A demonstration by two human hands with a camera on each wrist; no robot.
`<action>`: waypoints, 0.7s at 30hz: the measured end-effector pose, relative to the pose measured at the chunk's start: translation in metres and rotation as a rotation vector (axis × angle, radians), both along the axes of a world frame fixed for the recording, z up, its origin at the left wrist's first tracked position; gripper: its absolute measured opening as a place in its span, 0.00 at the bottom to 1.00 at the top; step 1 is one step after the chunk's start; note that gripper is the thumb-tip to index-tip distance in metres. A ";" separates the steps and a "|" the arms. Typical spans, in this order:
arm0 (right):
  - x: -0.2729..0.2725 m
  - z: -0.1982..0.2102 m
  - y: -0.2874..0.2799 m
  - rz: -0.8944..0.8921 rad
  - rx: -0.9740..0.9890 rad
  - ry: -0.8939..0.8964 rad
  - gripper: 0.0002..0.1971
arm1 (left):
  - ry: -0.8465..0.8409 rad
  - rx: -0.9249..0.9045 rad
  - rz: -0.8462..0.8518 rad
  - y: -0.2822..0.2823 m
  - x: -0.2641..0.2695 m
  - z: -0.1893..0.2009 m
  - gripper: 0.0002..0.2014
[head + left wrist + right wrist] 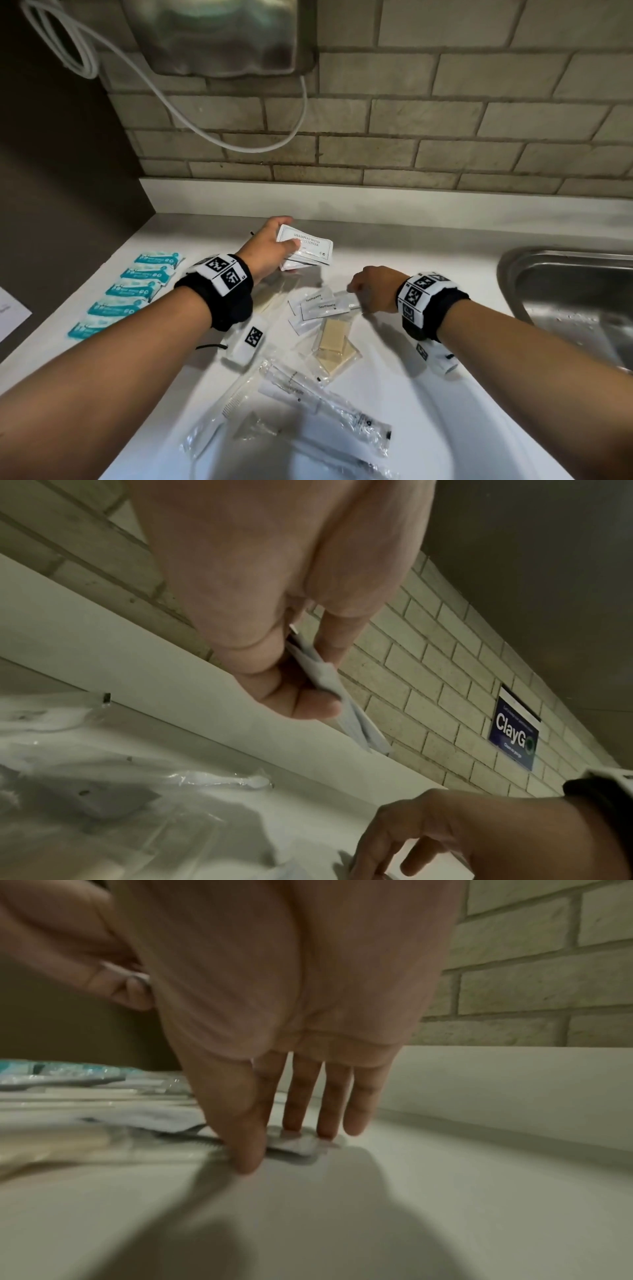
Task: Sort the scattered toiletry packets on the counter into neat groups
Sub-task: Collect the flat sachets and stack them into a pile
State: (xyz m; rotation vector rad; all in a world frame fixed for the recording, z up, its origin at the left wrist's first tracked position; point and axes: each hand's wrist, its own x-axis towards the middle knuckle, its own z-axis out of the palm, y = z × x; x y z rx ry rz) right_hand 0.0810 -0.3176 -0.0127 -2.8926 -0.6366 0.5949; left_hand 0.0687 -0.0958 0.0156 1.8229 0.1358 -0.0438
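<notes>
My left hand (286,236) is raised over the back of the white counter (428,411) and grips a stack of white shampoo sachets (308,246) between thumb and fingers; the left wrist view shows the stack (322,674) edge-on in that pinch. Lower down, my right hand (358,298) reaches onto the small white toothpaste packets (322,306). In the right wrist view its straight fingertips (325,1131) and thumb touch one small white packet (298,1146) lying flat on the counter. Two tan soap bars (334,339) in clear wrap lie just in front.
Several blue wipe packets (137,291) lie in a neat row at the left. Clear-wrapped toothbrushes and combs (308,404) are scattered near the front edge. A steel sink (565,301) is at the right. A brick wall with a metal box (219,34) and cable rises behind.
</notes>
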 end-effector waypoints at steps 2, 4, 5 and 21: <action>0.001 -0.003 0.001 0.015 0.002 -0.034 0.20 | -0.001 0.019 0.005 0.000 0.001 -0.003 0.22; 0.001 -0.001 0.000 0.048 -0.017 -0.055 0.18 | -0.009 0.044 0.016 0.001 0.001 -0.005 0.22; 0.001 0.001 0.000 0.049 -0.019 -0.061 0.17 | -0.011 0.056 0.019 0.001 0.001 -0.006 0.22; -0.013 0.067 0.013 -0.143 0.515 -0.036 0.03 | 0.012 0.008 0.056 0.023 -0.027 0.003 0.20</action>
